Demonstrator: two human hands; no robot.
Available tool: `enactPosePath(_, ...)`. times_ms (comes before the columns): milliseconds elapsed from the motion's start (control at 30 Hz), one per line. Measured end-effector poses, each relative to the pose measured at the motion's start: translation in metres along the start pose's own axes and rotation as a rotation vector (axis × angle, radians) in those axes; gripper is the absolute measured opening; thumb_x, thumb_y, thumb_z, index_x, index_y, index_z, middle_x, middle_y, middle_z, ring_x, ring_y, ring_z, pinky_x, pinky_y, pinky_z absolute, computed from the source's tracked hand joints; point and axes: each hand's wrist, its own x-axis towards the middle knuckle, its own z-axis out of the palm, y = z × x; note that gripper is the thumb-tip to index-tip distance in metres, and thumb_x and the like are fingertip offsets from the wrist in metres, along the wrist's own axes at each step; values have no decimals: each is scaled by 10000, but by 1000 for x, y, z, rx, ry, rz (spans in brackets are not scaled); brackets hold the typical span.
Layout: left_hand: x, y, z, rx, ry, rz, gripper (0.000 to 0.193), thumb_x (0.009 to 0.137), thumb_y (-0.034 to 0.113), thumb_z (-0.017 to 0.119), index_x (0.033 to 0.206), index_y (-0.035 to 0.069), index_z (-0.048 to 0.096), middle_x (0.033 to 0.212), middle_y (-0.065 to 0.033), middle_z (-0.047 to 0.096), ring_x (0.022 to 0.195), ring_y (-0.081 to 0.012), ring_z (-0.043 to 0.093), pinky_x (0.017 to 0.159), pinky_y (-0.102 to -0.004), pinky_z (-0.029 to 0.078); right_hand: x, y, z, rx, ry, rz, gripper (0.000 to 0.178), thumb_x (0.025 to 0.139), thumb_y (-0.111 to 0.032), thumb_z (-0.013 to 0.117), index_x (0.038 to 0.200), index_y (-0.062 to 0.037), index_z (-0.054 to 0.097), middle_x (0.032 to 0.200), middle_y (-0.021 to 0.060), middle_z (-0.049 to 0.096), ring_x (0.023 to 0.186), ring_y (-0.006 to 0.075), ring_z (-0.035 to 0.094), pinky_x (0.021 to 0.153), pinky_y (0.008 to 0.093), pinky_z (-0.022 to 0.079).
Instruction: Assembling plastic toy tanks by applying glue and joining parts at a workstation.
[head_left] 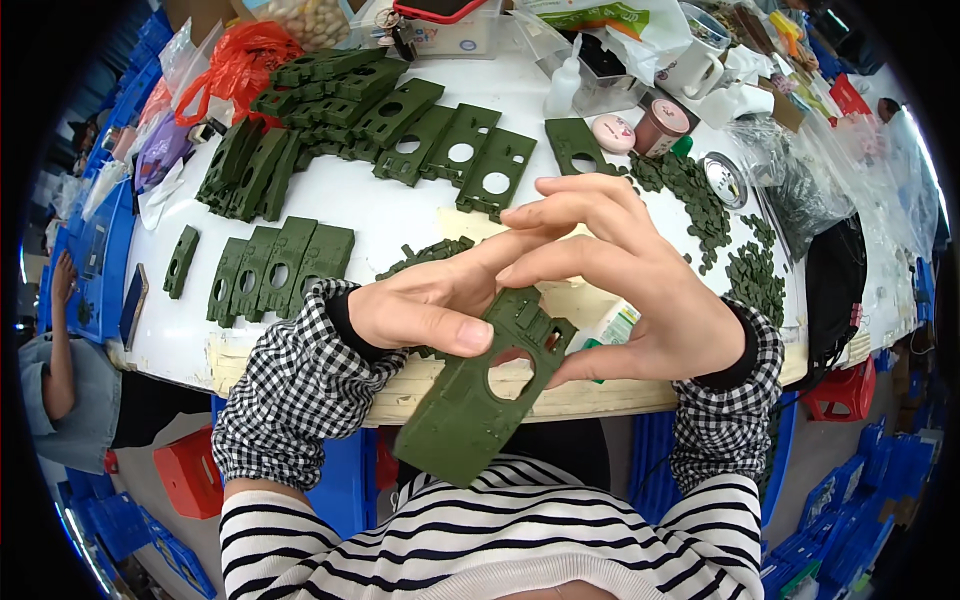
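Note:
A dark green plastic tank hull part (450, 425) with a round hole is held tilted over the table's front edge. My left hand (425, 300) grips it, thumb flat on its upper face and fingers behind it. My right hand (650, 285) arches over its far end, thumb against the right edge and index fingertip near the far tip. Whether a small piece sits in the right fingers is hidden. Behind my left hand lies a small heap of green parts (432, 252), partly covered. Similar hull parts (495, 175) lie beyond my fingers.
More hull parts stand in a row (280, 270) at left and in a stack (345, 100) at the back. Small green pieces (690, 205) spread at right, by a round metal tin (724, 180). A white bottle (564, 82) and red bag (240, 65) stand behind. A person's arm (62, 340) shows far left.

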Motion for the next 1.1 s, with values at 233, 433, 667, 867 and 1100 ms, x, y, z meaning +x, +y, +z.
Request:
enactPosePath(233,16,-5,1,-173,437,131,918,813,278,775,1510,31,232,1421,-189,439,1231,-280,540,940,-382,531,-2,4,5,-139,427,5,532,607,-232,881,1006,-41,586,960,75,591,928,276,518,849,381,420)
enactPosePath(433,12,-21,-5,220,405,292,927,737,258,865,1425,33,286,1319,-218,530,1173,-338,595,975,-474,529,-12,1,20,-343,462,98,527,647,-294,865,1007,-27,588,942,98,584,908,279,540,821,374,445)
enactPosePath(667,8,-20,-6,286,479,314,844,768,368,834,1376,35,351,1261,-224,587,1050,-276,652,933,-444,548,-76,1,-26,-309,550,437,253,811,-126,761,975,34,653,855,121,674,776,196,659,715,285,523)
enactPosePath(867,8,-20,-10,332,478,302,826,820,379,782,1408,32,318,1306,-238,551,1124,-287,629,945,-424,553,-152,24,-64,-604,405,970,100,831,-43,699,882,37,670,727,87,670,667,117,618,651,256,491)
enactPosePath(1100,9,-14,-10,381,470,257,847,813,394,784,1411,9,325,1314,-227,543,1168,-294,604,955,-420,550,-163,43,-64,-526,311,912,128,818,-84,720,856,25,664,707,121,657,636,195,619,610,310,482)
